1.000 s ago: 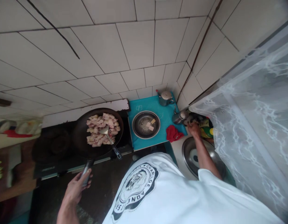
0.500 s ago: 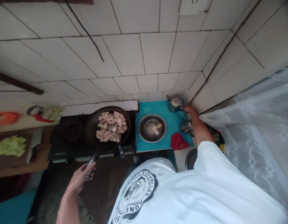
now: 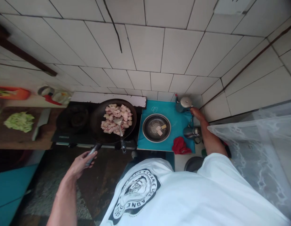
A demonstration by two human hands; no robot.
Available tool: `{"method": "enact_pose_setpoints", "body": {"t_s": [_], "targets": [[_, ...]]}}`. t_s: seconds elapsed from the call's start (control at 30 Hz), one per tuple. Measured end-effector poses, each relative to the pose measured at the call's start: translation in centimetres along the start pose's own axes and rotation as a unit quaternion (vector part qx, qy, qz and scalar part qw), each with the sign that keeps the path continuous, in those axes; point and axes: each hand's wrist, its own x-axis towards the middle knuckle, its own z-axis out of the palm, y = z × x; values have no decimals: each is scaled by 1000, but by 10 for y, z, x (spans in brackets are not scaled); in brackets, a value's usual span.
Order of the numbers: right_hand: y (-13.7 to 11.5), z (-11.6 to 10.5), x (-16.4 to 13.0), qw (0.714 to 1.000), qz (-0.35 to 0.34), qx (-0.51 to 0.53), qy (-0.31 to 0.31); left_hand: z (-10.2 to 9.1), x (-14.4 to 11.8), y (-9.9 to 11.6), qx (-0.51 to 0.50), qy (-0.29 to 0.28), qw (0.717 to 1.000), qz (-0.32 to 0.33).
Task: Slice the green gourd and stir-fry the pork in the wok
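My left hand is closed around the handle of a dark frying pan. Chopped raw-looking meat fills part of the pan, and a slotted metal spatula lies on it, its black handle over the rim. Far to the right, my right hand is closed at the handle side of a lidded pot with a red-tipped spout. The pot stands on the turquoise counter cover; the fingers are small and partly hidden.
On the turquoise cover, a steel bowl holds pale pieces, near a metal jug and red cloth. Left lie a cutting board with shredded greens, a cleaver and an orange tray. A sheer curtain hangs right.
The camera view has shifted, showing more of the left side. Both hands keep their places at the pan handle and the pot; the pan and spatula look the same.
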Motion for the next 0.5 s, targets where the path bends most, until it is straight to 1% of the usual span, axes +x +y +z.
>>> {"method": "enact_pose_setpoints", "body": {"t_s": [0.13,0.37,0.43,0.5], "targets": [[-7,-5,3,1000,11,6,-23,1,-2,1,1,6,1000,7],[-10,9,-5,997,38,-3,-64,4,-3,1,10,23,1000,7],[-9,12,-10,997,45,7,-64,4,-3,1,7,34,999,2],[-9,12,-16,998,40,26,-48,4,-3,2,5,32,999,4]]}}
